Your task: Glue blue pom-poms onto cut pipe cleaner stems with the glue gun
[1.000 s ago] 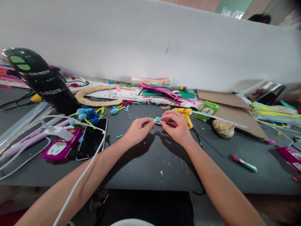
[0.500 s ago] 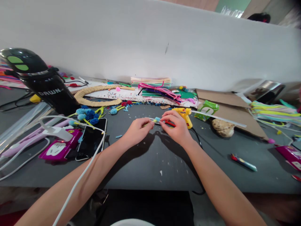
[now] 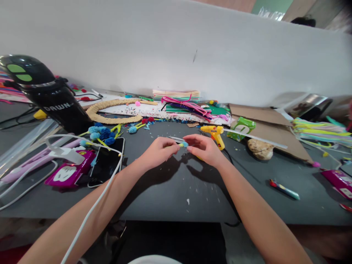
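Across the gray table (image 3: 176,190), I work with both arms reaching forward, the black bottle (image 3: 59,99) standing tilted in view at the far left and the yellow glue gun (image 3: 216,135) lying just beyond my right hand. My left hand (image 3: 162,148) pinches the yellow-green stem of a small blue fuzzy piece (image 3: 183,145), which sits between my two hands, near the table's middle, in front of the scissors' blades (image 3: 177,139). My right hand (image 3: 203,148) is curled around its blue end, though I cannot tell whether those fingers grip it.
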A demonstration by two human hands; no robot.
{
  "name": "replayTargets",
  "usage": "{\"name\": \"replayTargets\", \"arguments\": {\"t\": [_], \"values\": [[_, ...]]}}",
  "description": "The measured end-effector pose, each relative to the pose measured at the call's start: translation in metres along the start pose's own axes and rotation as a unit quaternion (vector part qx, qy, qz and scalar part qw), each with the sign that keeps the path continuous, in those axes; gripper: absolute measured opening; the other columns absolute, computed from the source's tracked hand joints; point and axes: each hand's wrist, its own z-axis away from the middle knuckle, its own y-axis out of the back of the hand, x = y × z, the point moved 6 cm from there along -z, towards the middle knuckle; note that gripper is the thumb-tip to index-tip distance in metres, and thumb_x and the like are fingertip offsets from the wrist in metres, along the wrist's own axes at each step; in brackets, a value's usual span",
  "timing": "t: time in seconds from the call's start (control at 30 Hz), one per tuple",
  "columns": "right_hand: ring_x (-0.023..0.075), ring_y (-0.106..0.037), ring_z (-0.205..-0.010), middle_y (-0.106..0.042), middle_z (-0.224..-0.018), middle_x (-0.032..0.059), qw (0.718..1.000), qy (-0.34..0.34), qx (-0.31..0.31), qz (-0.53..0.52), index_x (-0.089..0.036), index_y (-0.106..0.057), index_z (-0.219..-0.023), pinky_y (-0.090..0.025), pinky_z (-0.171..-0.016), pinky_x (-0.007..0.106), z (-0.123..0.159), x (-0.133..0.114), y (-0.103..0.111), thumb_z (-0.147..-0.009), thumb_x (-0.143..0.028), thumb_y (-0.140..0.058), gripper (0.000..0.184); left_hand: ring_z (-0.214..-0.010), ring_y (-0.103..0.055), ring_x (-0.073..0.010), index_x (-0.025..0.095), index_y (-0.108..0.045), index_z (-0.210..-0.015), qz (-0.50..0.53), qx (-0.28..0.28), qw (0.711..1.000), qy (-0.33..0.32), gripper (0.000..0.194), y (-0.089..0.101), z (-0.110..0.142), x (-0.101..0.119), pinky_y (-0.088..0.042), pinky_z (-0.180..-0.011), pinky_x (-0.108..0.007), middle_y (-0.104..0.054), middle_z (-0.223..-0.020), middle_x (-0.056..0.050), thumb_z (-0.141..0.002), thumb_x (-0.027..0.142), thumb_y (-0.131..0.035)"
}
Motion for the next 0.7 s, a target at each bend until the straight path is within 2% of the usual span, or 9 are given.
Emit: {"name": "replayTargets", "arguments": {"t": [0.1,0.23,0.7], "values": [[0.0188,-0.067,-0.088,-0.071,-0.102,0.0073,1.0,-0.017,-0.018,-0.014,-0.019,-0.069,-0.108,-0.055,-0.077,0.031,0.0,0.001,-0.0049,-0.08,-0.029,-0.068,0.029,-0.048,-0.043,-0.0093,0.015,-0.059,-0.065,-0.006,-0.013,1.0,0.009,0.033,-0.001,0.0003,-0.0013,-0.034,-0.052,-0.023,-0.045,-0.05,0.004,-0.087,0.04,-0.056],[0.0168,-0.065,-0.08,-0.071,-0.093,0.0062,1.0,-0.021,-0.008,-0.014,-0.017,-0.07,-0.1,-0.053,-0.071,0.029,-0.0004,0.0019,-0.0048,-0.08,-0.031,-0.069,0.024,-0.049,-0.044,-0.0092,0.015,-0.059,-0.065,-0.01,-0.02,1.0,0.009,0.032,-0.0019,0.0009,-0.0018,-0.035,-0.052,-0.023,-0.047,-0.05,0.004,-0.087,0.038,-0.056],[0.0144,-0.063,-0.072,-0.069,-0.083,0.0037,1.0,-0.024,0.008,-0.012,-0.018,-0.07,-0.094,-0.051,-0.066,0.027,-0.0017,0.0042,-0.0054,-0.078,-0.03,-0.07,0.02,-0.048,-0.043,-0.0089,0.015,-0.057,-0.064,-0.016,-0.033,0.999,0.003,0.035,-0.0035,-0.0001,-0.0008,-0.033,-0.052,-0.024,-0.048,-0.051,0.003,-0.088,0.041,-0.055]]}}
